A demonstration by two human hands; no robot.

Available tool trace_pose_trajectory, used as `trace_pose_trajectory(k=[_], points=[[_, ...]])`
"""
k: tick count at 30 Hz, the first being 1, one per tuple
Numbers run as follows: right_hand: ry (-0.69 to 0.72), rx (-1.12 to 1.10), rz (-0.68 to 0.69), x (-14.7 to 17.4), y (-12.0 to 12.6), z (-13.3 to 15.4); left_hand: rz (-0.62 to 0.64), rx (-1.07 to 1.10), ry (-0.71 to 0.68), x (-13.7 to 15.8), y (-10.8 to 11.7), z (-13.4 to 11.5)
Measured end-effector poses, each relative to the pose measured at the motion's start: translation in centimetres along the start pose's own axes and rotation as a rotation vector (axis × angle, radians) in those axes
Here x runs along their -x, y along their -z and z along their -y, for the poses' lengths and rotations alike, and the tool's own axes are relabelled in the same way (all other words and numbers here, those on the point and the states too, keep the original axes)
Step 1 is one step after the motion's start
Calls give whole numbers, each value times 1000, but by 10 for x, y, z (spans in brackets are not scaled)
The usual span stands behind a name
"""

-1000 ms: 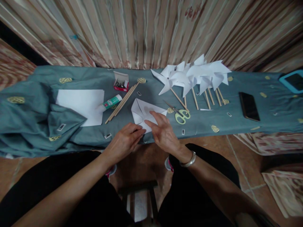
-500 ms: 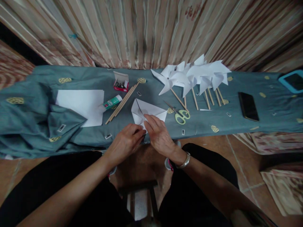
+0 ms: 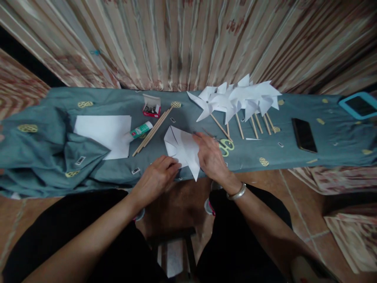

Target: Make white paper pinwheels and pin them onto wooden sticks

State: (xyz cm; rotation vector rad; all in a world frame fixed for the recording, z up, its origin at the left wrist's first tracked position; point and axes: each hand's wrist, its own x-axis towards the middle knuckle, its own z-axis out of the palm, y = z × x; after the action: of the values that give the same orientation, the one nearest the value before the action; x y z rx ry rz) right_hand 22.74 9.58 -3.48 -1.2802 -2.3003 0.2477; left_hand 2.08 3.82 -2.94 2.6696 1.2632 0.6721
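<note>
A cut and creased white paper (image 3: 186,146) lies near the front edge of the cloth-covered table, one pointed flap hanging towards me. My left hand (image 3: 160,173) pinches its lower left edge between thumb and fingers. Over the paper's right side rests my right hand (image 3: 211,155), fingers stretched and slightly apart, covering that corner. Just beyond the right hand are green-handled scissors (image 3: 227,147), partly hidden by it. Behind the paper, to the left, several thin wooden sticks (image 3: 153,130) lie beside a glue stick (image 3: 141,129).
White paper pinwheels (image 3: 235,100) on sticks lie at the back right. An open small red box (image 3: 151,109) holds metal pieces. White sheets (image 3: 101,131) are stacked left. A black phone (image 3: 304,135) and a blue-framed device (image 3: 359,106) lie right, on the grey-green cloth (image 3: 291,153).
My right hand has moved right from the paper's middle to its right side. The front flap now shows pointing towards me. My left hand stays at the lower left edge.
</note>
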Motion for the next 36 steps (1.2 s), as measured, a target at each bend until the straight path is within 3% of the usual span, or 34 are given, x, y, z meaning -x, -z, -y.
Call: trace_pose_trajectory(k=[8,22,25,30,36], points=[[-59,-13,-34,-6,7,-23,32,-12,-13,1,9,16],[-176,-65,104,20,36,-11,-53,-128,-23,-23,11,55],[-185,-46,104,21,38,-13,-77,-102,-30,-24,12,50],[-189,-68,64,21,39,-13,-90,-26,-35,-20,12,15],[-122,-98,40,21,33,-12,75,-64,-50,-22,-4,-9]])
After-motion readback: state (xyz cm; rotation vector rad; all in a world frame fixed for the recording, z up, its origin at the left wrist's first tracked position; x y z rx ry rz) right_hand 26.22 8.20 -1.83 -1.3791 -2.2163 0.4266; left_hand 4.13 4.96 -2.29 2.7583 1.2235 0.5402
